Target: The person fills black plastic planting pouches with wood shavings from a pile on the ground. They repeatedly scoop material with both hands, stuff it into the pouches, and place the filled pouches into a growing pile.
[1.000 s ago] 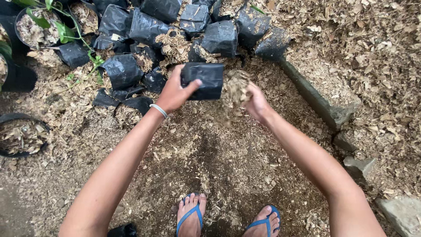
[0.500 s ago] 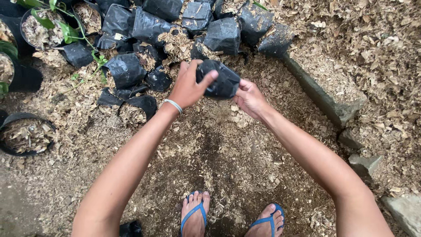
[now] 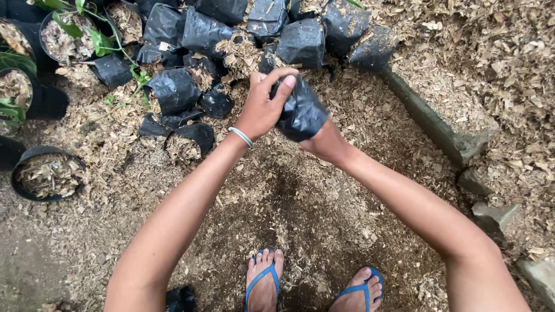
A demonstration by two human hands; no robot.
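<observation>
Holding black plastic bag (image 3: pixel 302 112) at middle, both hands closing around it: left hand (image 3: pixel 263 107) gripping top, right hand (image 3: pixel 324 141) cupping underneath. Filled bags (image 3: pixel 300 40) piling at 12 o'clock. Flat empty bags (image 3: pixel 191 133) waiting at 9 o'clock.

A single head-worn camera looks steeply down from standing height, past both forearms to the left hand (image 3: pixel 263 107) and right hand (image 3: pixel 326 144) at upper centre and on to the blue flip-flops (image 3: pixel 263 283) at the bottom edge. It faces forward over wood-shaving-strewn ground (image 3: pixel 324 219) toward a heap of black nursery bags (image 3: pixel 202 34) along the top, with round black pots (image 3: pixel 46 173) at the left and a concrete edging (image 3: pixel 433 124) running diagonally at the right. The hands sit at arm's length from the lens; no second view shares the scene.
</observation>
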